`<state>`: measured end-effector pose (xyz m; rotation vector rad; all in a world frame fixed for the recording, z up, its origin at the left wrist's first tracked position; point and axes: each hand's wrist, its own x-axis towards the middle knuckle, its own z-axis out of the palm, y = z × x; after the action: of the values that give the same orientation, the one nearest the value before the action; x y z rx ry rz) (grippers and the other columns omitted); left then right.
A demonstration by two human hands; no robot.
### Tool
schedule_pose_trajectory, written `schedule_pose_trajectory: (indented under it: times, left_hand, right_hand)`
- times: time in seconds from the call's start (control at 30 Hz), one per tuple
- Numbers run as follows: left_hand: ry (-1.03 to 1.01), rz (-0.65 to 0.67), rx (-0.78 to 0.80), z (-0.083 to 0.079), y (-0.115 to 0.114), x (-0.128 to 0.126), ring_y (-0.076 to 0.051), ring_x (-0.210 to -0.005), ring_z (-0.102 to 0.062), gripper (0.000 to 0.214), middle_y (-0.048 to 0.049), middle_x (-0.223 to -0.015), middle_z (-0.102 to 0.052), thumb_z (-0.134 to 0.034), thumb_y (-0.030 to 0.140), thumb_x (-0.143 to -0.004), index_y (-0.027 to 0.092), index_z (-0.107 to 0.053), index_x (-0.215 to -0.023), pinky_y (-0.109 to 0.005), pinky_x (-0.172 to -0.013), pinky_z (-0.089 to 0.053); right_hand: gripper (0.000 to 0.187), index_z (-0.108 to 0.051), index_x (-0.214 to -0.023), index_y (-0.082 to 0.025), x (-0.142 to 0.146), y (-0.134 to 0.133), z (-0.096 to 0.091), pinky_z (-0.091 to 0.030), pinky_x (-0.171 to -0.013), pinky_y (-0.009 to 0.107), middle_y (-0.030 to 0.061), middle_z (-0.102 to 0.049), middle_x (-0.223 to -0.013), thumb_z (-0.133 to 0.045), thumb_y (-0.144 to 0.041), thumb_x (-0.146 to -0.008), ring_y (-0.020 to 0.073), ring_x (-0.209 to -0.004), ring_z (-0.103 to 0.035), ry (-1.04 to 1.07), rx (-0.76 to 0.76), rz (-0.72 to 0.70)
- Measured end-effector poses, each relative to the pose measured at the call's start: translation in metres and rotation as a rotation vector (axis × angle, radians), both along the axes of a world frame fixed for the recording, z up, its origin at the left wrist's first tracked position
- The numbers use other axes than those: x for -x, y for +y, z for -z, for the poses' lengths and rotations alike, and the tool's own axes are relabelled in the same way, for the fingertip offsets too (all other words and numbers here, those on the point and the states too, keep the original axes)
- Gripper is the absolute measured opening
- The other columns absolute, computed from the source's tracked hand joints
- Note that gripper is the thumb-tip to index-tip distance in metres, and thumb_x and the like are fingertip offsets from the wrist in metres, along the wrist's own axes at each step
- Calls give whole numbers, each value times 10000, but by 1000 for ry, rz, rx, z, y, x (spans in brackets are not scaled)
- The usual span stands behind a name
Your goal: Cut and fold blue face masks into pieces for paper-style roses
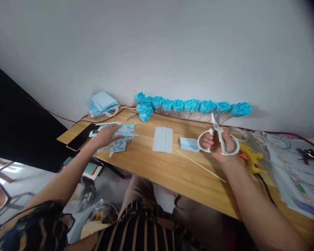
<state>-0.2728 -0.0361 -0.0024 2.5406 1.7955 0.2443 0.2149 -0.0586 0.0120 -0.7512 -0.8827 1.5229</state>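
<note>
My left hand [108, 135] rests palm down, fingers stretched out, on a loose heap of pale blue and white cut strips [122, 141]. In my right hand [222, 146] is a pair of white-handled scissors [216, 127], blades pointing up and slightly apart, with fingers through one handle loop. Between the hands a pleated pale blue sheet like an opened face mask [162, 139] lies flat. Beside it, nearer the right hand, sits a small stack of folded blue pieces [189, 144]. A thin white stick [201, 166] lies slantwise in front of that stack.
Blue handmade flowers [178, 104] line the wall. A pile of face masks [102, 104] sits back left, near a dark phone-like slab [82, 136]. On the right are a yellow glue gun [252, 158] with a cord, a white ring [239, 134] and clear plastic packaging [279, 174].
</note>
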Motion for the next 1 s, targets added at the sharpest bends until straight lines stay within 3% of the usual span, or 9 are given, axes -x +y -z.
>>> schedule_pose_trajectory:
  times: [0.13,0.27,0.33,0.43,0.53,0.6,0.77,0.87,1.0]
  left_hand:
    - [95,25,58,17,3,-8,-327,-1377,-480,679,-159,-1491,-516,-368,603,-943,189,-464,-1473,-467,-1128,-370]
    - [157,76,-33,1,9,-16,-384,-1329,-518,606,-193,-1434,-560,-364,550,-969,171,-530,-1411,-552,-1074,-410]
    - [153,103,-162,-20,10,-29,-423,-1342,-487,585,-201,-1465,-521,-401,561,-960,185,-551,-1381,-613,-1060,-400]
    - [7,252,-259,-50,6,-70,-383,-1375,-464,524,-138,-1505,-494,-446,505,-963,262,-505,-1423,-590,-1096,-390]
    - [-151,463,-216,-62,0,-129,-341,-1352,-503,494,-105,-1470,-545,-464,500,-963,278,-532,-1399,-583,-1110,-396]
    - [-224,636,-110,-59,-4,-169,-301,-1321,-544,486,-114,-1428,-587,-478,494,-965,250,-561,-1378,-522,-1105,-430]
    - [-216,816,4,-46,5,-232,-279,-1205,-628,395,-132,-1281,-688,-464,395,-982,179,-653,-1253,-477,-1035,-491]
    - [-178,710,18,-43,21,-240,-269,-1135,-661,376,-115,-1222,-719,-434,356,-984,172,-686,-1193,-456,-1000,-509]
    - [-191,626,12,-32,35,-246,-249,-1059,-689,344,-86,-1154,-750,-441,324,-973,190,-728,-1109,-394,-924,-537]
  right_hand:
    - [495,-663,-871,-290,2,-3,-5,-320,-440,269,-45,-415,-596,-759,-706,-619,125,-486,-343,-78,-18,57]
    - [521,-640,-993,-263,-10,2,-10,-385,-486,260,-47,-459,-626,-686,-695,-705,120,-521,-435,-238,-100,155]
    - [573,-635,-1091,-245,-23,5,-12,-402,-502,268,-31,-527,-655,-667,-686,-726,131,-533,-480,-517,-106,255]
    - [531,-643,-1197,-229,-41,0,-16,-473,-645,312,43,-690,-853,-683,-541,-769,209,-727,-631,-1185,-150,365]
    - [520,-588,-1321,-238,-50,-13,-16,-488,-785,370,98,-742,-1059,-622,-385,-823,301,-940,-680,-1745,-37,311]
    - [522,-569,-1339,-220,-52,-25,-14,-485,-777,371,126,-746,-1082,-595,-335,-831,320,-953,-689,-1942,93,192]
    - [418,-626,-1261,-188,-47,-50,-20,-461,-754,372,175,-740,-1081,-545,-365,-892,338,-971,-688,-2173,87,25]
    - [379,-661,-1209,-153,-35,-55,-31,-441,-749,385,207,-736,-1041,-527,-374,-932,354,-958,-683,-2235,9,158]
    - [281,-700,-1160,-237,-14,-39,-35,-419,-724,335,111,-756,-1073,-541,-301,-938,280,-941,-681,-1966,-243,167]
